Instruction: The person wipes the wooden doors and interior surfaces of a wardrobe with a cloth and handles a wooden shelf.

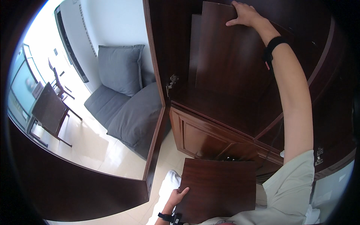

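Observation:
My left hand (177,195) grips the left edge of a flat dark brown wooden board (219,185), thumb on its face and fingers hidden behind. The board lies in front of my body at the bottom of the view. Higher up, my right hand (246,14) reaches into a dark wooden cabinet (216,104). It holds the top edge of a larger upright panel (227,53), its thumb across the front face and its fingertips over the edge. Another narrow strip of board (194,50) shows behind that panel's left side.
An open cabinet door frame (154,135) stands at left, attached near a metal hinge (173,80). Through it appear a grey sofa (109,104) with cushions (121,69) and a chair (50,109). Below the cabinet opening is a panelled lower door (205,137). A second hinge (319,156) sits at right.

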A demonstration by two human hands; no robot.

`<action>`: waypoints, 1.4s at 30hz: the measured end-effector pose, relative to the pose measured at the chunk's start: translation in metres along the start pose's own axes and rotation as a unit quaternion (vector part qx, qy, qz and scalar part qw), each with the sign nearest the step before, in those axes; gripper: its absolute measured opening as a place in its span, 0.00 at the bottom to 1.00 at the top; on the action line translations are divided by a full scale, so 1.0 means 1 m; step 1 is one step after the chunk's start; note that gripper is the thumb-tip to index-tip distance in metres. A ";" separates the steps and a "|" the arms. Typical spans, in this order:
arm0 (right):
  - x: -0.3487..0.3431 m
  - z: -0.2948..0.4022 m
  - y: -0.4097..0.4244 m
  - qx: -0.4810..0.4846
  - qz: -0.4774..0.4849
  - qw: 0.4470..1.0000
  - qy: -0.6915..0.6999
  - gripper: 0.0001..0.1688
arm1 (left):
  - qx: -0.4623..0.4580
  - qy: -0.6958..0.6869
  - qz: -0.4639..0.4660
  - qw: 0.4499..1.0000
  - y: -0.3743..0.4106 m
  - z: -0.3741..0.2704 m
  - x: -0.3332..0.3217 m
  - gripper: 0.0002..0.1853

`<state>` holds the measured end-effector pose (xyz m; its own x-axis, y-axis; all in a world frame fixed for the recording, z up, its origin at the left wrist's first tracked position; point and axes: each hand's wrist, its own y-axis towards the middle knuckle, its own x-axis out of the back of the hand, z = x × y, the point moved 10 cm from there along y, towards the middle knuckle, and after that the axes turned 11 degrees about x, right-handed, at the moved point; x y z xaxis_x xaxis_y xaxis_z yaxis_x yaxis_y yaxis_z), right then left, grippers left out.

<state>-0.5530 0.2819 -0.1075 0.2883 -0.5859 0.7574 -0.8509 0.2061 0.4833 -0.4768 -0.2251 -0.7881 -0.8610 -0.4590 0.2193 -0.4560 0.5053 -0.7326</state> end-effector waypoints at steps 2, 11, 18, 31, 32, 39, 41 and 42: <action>0.011 0.009 0.000 0.011 0.014 1.000 0.010 0.55 | 0.008 0.019 -0.007 1.000 -0.004 -0.006 0.003 0.34; 0.042 0.058 -0.008 0.123 0.072 0.970 0.197 0.44 | -0.050 0.004 -0.032 0.998 -0.006 -0.010 0.006 0.35; 0.045 0.099 -0.019 0.178 0.104 0.951 0.230 0.36 | -0.015 0.032 -0.027 0.999 -0.016 -0.013 0.008 0.38; 0.091 0.173 -0.072 0.147 0.041 0.981 0.119 0.33 | -0.008 0.044 -0.027 0.999 -0.026 -0.013 0.011 0.37; 0.090 0.172 -0.072 0.151 0.047 0.981 0.110 0.33 | -0.024 0.036 -0.032 0.999 -0.023 -0.010 0.012 0.37; 0.097 0.152 -0.071 0.165 0.063 0.968 0.177 0.32 | 0.004 0.021 -0.028 0.999 -0.032 -0.004 0.019 0.38; 0.104 0.147 -0.072 0.166 0.071 0.971 0.159 0.31 | -0.021 0.021 -0.029 0.999 -0.033 -0.013 0.018 0.39; 0.113 0.144 -0.073 0.172 0.063 0.968 0.170 0.31 | -0.036 0.024 -0.031 0.999 -0.032 -0.016 0.018 0.39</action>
<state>-0.5221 0.0880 -0.1206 0.2516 -0.2690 0.9297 -0.9676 -0.0485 0.2478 -0.4817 -0.2376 -0.7504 -0.8393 -0.4567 0.2949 -0.5226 0.5283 -0.6691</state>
